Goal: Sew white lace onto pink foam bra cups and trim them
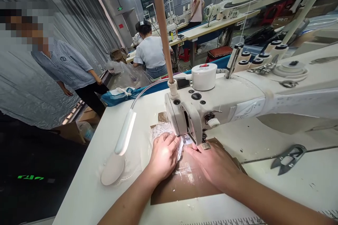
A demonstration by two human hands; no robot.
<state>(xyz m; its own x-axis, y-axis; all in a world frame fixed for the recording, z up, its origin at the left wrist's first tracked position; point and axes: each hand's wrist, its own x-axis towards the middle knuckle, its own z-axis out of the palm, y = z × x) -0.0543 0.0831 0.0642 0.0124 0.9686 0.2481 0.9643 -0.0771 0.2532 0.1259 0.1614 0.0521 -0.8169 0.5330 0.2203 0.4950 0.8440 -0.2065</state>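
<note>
My left hand presses on white lace fabric just left of the sewing machine's needle area, its fingers bent and close together over the fabric edge. My right hand lies on a shiny brown sheet to the right of the needle, fingers stretched forward and partly hidden behind the machine head. The white sewing machine stands over the lace between both hands. Its needle and presser foot are mostly hidden by the head and my fingers.
A lamp on a bent metal neck stands at the left, near a pale oval piece. Thread snips lie at the right, and a ruler scale runs along the front. One person stands at left; others are near machines behind.
</note>
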